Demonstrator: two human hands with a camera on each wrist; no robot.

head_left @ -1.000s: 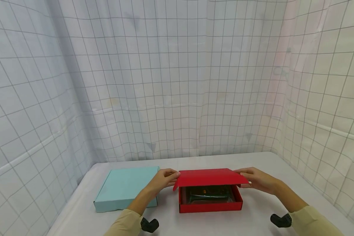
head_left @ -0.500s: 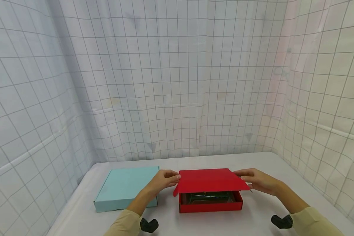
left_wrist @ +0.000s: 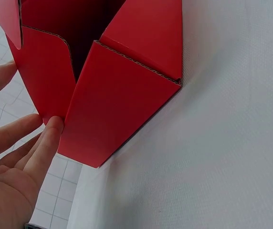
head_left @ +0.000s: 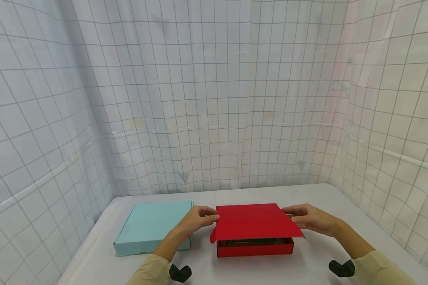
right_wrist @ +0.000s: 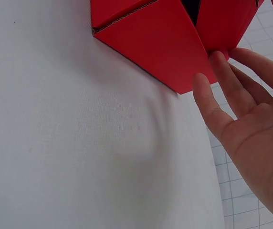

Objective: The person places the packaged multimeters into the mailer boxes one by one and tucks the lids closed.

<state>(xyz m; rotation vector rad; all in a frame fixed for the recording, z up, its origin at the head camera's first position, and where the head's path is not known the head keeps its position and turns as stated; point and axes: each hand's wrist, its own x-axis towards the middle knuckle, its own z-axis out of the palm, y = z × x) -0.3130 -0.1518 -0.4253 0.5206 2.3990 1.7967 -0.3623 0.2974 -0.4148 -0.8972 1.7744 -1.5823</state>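
Observation:
A red cardboard box (head_left: pixel 255 250) stands in the middle of the table, its hinged lid (head_left: pixel 255 221) tilted down over it with a gap at the front. Inside, something dark shows only in part. At the box's left side my left hand (head_left: pixel 197 219) touches the lid's side flap (left_wrist: pixel 48 71) with fairly straight fingers. On the other side, my right hand (head_left: pixel 313 218) has its fingers stretched out, the tips touching the right flap (right_wrist: pixel 222 28) near the back. In the right wrist view the little finger (right_wrist: pixel 205 98) lies apart from the box wall.
A closed light blue box (head_left: pixel 157 223) lies to the left, close to my left forearm. White cloth covers the table (head_left: pixel 256 273). Grid-patterned white curtains (head_left: pixel 221 99) hang behind it and at both sides.
The red lid has swung down toward the front, so less of the inside shows. Both hands stay beside the box with only slight shifts. The blue box has not moved.

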